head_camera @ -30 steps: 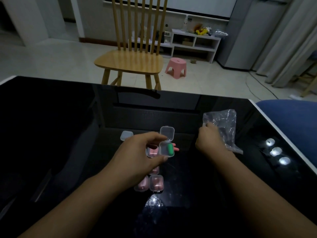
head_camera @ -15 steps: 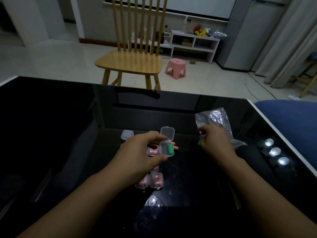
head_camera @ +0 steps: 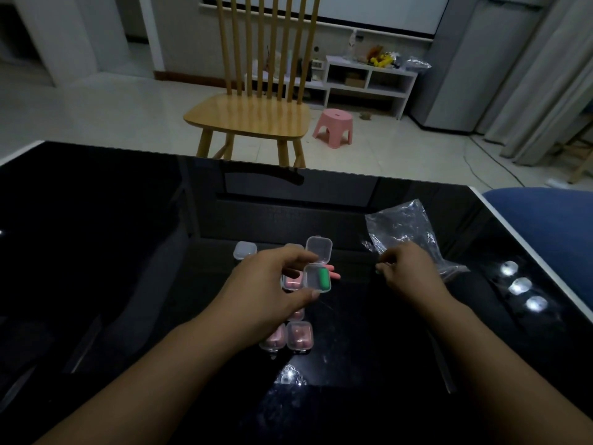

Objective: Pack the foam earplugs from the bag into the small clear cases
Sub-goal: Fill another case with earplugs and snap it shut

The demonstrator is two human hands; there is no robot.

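Note:
My left hand holds a small clear case above the black table, its lid hinged up. One green earplug lies inside it, and a pink earplug shows just to its right. Under and near that hand stand several shut cases of pink earplugs, plus an empty shut case. My right hand rests at the mouth of the crumpled clear bag. Its fingertips are pinched on something small, seemingly an earplug, mostly hidden.
A wooden chair stands beyond the table's far edge, with a pink stool behind it. A blue cushion sits past the table's white right edge. Lamp reflections glare on the glass at right.
My right hand has drawn back a little from the bag's mouth with its fingertips pinched, and the bag shifted slightly. The left hand keeps the open case almost still.

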